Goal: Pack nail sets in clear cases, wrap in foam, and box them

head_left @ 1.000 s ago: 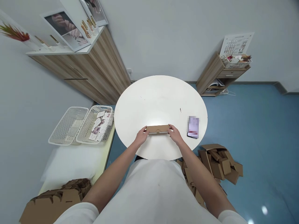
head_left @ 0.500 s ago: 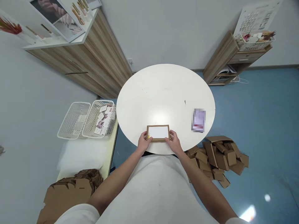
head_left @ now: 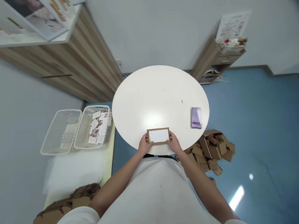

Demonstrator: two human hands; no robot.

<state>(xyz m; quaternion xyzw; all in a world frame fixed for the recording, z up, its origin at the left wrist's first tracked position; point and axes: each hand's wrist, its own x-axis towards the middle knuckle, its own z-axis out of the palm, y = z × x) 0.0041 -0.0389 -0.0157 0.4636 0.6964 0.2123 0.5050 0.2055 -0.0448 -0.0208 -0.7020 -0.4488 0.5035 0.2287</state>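
Observation:
A small brown cardboard box [head_left: 158,136] with a white inside lies open side up at the near edge of the round white table [head_left: 158,96]. My left hand [head_left: 144,145] grips its left end, fingers curled on the rim. At the box's right end my right hand [head_left: 174,143] holds on in the same way. Both hands rest near the table's front edge, close to my body.
A blurred purple card [head_left: 196,117] lies on the table's right side. Two white mesh baskets [head_left: 61,130], one with paper cards [head_left: 97,127], sit on a low bench at left. Folded cardboard boxes [head_left: 210,149] are piled on the blue floor at right; flat cardboard [head_left: 67,203] stacks at lower left.
The box has turned from its brown side to its open white side facing up, and both hands have drawn it closer to the table's near edge.

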